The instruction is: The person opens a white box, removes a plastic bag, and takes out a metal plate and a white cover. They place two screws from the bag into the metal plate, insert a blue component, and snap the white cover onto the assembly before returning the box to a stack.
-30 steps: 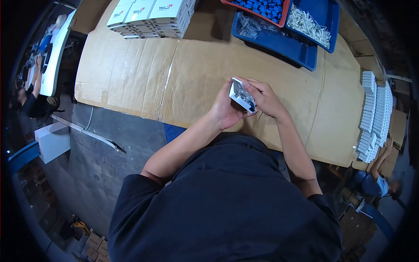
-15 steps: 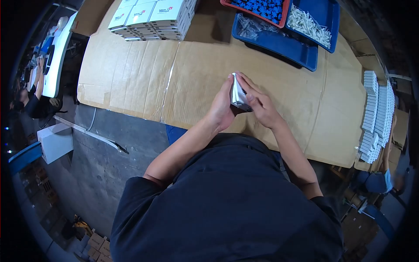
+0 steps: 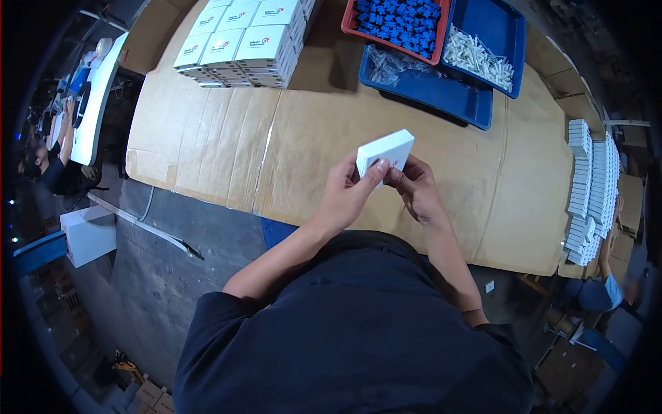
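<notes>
A small flat white box (image 3: 386, 149) with a bit of red print is held up in front of me, tilted, above the cardboard-covered table (image 3: 331, 124). My left hand (image 3: 349, 188) grips its left side, thumb on the printed face. On the lower right edge, my right hand (image 3: 417, 188) pinches the same box with thumb and fingers. Part of the print is covered by my thumbs. Stacked white boxes (image 3: 258, 45) with red and dark print stand at the table's far left.
At the back sit a red tray (image 3: 437, 58) of blue plastic pieces, a blue tray (image 3: 514, 21) of white plugs and another blue tray (image 3: 476, 114) with clear plastic bags. Rows of small white boxes (image 3: 593, 186) line the right. Co-workers (image 3: 52, 162) are at both sides.
The white box has turned from edge-on between my palms to showing its printed face and side. Both hands have shifted from pressing it to holding it lower down with thumbs and fingers.
</notes>
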### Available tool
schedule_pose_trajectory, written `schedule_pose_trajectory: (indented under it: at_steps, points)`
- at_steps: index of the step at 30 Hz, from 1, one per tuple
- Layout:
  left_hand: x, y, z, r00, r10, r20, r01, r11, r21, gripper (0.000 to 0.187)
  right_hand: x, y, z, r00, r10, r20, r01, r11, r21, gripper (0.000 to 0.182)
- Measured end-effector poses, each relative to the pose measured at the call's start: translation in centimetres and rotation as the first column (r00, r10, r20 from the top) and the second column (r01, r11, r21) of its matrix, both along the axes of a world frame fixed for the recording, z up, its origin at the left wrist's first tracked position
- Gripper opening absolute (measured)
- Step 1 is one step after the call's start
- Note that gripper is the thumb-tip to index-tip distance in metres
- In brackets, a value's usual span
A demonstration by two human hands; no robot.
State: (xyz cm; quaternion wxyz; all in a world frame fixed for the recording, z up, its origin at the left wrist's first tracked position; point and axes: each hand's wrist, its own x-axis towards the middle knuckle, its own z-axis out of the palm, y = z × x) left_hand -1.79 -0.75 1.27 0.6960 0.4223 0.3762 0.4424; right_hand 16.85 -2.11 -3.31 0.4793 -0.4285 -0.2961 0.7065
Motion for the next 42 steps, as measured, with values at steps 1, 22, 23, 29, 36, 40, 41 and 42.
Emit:
schedule_pose_trajectory:
  at_steps: [1,22,23,29,36,40,41,42]
  points:
    - [-0.2,0.0,0.4,1.000,-0.025,-0.011,0.025,1.000,-0.003,0.043,0.2,-0.1,-0.2,0.999,0.018,-0.043,-0.018,1.000,0.005,0.037]
    - [-0.6,-0.1,-0.3,0.972,0.109,0.206,-0.125,0.990,0.069,0.046,0.0,0.8,3.2,0.976,-0.111,-0.187,0.132,0.986,0.104,0.039]
    - [-1.0,0.2,-0.5,0.986,0.096,0.134,-0.113,0.986,0.122,0.048,-0.1,1.1,3.9,0.982,-0.151,-0.113,0.167,0.975,0.147,0.039]
    - [-1.8,1.2,1.5,0.993,0.022,-0.120,0.013,0.959,0.281,0.043,0.9,0.8,6.1,0.984,-0.042,0.173,-0.010,0.956,0.292,0.036]
    - [-1.7,1.1,0.6,0.982,0.057,-0.179,0.022,0.913,0.408,0.030,0.5,0.2,6.3,0.931,-0.127,0.341,-0.043,0.892,0.449,0.035]
    - [-1.7,0.9,0.9,0.992,0.034,-0.124,0.009,0.945,0.327,0.030,0.8,0.4,6.1,0.930,-0.110,0.352,-0.066,0.889,0.454,0.038]
    - [-1.5,0.6,0.9,0.999,0.042,-0.029,-0.034,0.973,0.230,0.029,0.6,0.4,6.2,0.947,-0.107,0.304,-0.028,0.912,0.409,0.039]
    - [-1.1,0.3,1.0,0.996,0.058,0.066,-0.066,0.990,0.128,0.029,0.3,0.4,6.4,0.960,-0.108,0.257,0.008,0.932,0.361,0.040]
